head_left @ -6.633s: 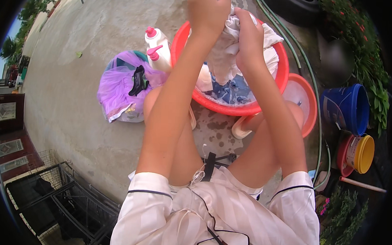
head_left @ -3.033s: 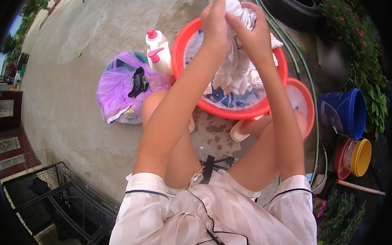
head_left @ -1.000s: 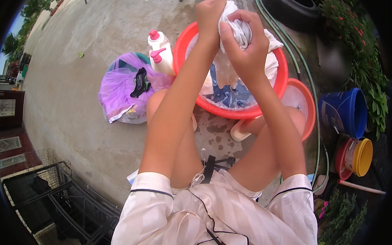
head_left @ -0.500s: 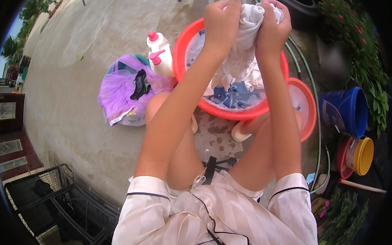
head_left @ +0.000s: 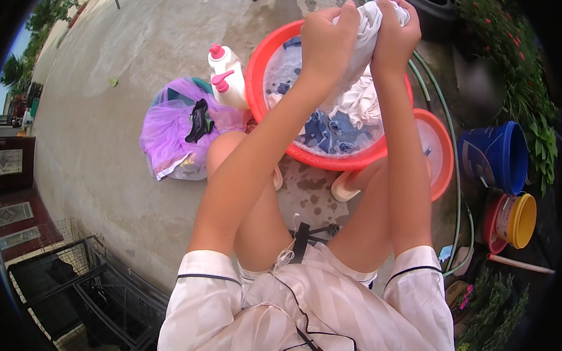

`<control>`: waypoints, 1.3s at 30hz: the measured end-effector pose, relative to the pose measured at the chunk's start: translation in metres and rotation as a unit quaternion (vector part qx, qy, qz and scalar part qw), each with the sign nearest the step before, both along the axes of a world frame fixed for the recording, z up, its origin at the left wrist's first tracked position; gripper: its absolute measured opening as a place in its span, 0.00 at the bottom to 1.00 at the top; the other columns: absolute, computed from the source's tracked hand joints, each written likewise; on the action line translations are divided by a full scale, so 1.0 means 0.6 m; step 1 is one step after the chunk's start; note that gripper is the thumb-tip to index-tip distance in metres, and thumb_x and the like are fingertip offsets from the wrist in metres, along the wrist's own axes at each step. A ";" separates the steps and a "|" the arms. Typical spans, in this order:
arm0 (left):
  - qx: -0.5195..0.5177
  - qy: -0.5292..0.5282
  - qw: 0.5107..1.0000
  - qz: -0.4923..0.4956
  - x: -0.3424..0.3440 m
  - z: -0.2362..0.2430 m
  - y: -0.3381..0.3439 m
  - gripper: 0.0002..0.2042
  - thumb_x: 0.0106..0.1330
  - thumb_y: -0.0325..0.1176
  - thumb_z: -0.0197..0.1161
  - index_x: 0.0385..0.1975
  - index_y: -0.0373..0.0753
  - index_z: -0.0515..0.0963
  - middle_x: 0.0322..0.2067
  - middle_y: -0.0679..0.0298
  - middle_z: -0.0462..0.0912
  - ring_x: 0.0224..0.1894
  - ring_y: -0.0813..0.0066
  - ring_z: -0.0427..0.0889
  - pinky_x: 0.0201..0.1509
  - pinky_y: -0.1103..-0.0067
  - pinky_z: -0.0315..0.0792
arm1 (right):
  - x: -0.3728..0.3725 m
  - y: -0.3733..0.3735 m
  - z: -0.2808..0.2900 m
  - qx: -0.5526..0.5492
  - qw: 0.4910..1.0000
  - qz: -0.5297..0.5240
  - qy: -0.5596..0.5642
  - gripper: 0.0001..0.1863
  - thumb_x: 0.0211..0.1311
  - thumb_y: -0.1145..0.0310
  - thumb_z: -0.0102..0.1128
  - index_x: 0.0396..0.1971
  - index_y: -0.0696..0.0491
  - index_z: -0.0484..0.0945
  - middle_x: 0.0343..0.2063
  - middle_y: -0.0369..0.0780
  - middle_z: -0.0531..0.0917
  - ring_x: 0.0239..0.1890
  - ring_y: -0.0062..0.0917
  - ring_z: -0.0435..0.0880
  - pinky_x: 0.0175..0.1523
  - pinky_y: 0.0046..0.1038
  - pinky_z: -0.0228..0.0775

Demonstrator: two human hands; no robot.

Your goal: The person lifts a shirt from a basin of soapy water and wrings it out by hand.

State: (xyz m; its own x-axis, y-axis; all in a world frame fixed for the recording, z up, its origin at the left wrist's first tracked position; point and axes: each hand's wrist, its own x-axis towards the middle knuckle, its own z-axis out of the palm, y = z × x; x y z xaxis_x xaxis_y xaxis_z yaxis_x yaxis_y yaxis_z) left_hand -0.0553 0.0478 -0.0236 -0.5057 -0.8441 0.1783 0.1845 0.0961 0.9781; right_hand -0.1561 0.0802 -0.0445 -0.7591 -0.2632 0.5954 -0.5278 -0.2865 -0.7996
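Above the far part of a large red basin (head_left: pixel 255 80), my two hands grip a bunched, twisted white cloth (head_left: pixel 367 32). My left hand (head_left: pixel 329 44) is closed round one part of it, and my right hand (head_left: pixel 395 39) is closed round the part just to the right. The lower part of the cloth hangs behind my left wrist and is partly hidden. In the basin's sudsy water lie blue clothes (head_left: pixel 336 133) and a crumpled white garment (head_left: pixel 361 104).
Left of the basin stand white pump bottles (head_left: pixel 230 79) with pink tops, beside a tub holding purple tulle (head_left: pixel 170 120). A smaller red basin (head_left: pixel 444 142), green hose (head_left: pixel 454 183), blue bucket (head_left: pixel 492 156) and yellow bucket (head_left: pixel 522 220) are at right.
My left hand has shifted a little right and down, and the cloth looks more tightly twisted. Its hanging part has swung left, uncovering more of the white garment in the basin.
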 end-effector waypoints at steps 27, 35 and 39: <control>-0.065 0.006 0.998 -0.021 0.003 0.000 0.028 0.18 0.61 0.40 0.52 0.19 0.29 0.74 0.10 0.66 0.69 0.16 0.81 0.64 0.22 0.76 0.63 | -0.018 -0.004 -0.037 0.033 0.983 -0.025 0.180 0.04 0.54 0.75 0.50 0.26 0.60 0.72 0.23 0.41 0.75 0.29 0.27 0.74 0.36 0.28 0.66; 0.121 0.072 0.990 -0.018 0.033 -0.023 -0.079 0.14 0.59 0.40 0.56 0.20 0.35 0.74 0.18 0.67 0.73 0.20 0.80 0.73 0.24 0.81 0.67 | 0.106 0.024 0.017 0.015 0.986 0.126 0.109 0.10 0.51 0.68 0.60 0.31 0.56 0.74 0.22 0.39 0.79 0.23 0.24 0.79 0.31 0.24 0.70; 0.139 0.083 0.986 -0.032 0.027 -0.042 -0.082 0.13 0.59 0.40 0.55 0.23 0.35 0.74 0.20 0.64 0.76 0.20 0.78 0.74 0.22 0.80 0.68 | 0.116 0.018 0.006 0.057 0.987 0.095 0.112 0.10 0.51 0.67 0.59 0.31 0.56 0.74 0.22 0.39 0.79 0.23 0.24 0.79 0.31 0.24 0.69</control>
State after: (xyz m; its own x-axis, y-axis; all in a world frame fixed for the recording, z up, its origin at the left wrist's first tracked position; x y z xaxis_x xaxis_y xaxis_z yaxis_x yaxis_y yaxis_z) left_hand -0.0393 -0.0013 -0.0487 -0.5425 -0.8396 0.0294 0.3407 -0.1878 0.9212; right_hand -0.0867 0.0907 -0.0409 -0.5416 -0.4631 0.7016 -0.6404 -0.3133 -0.7012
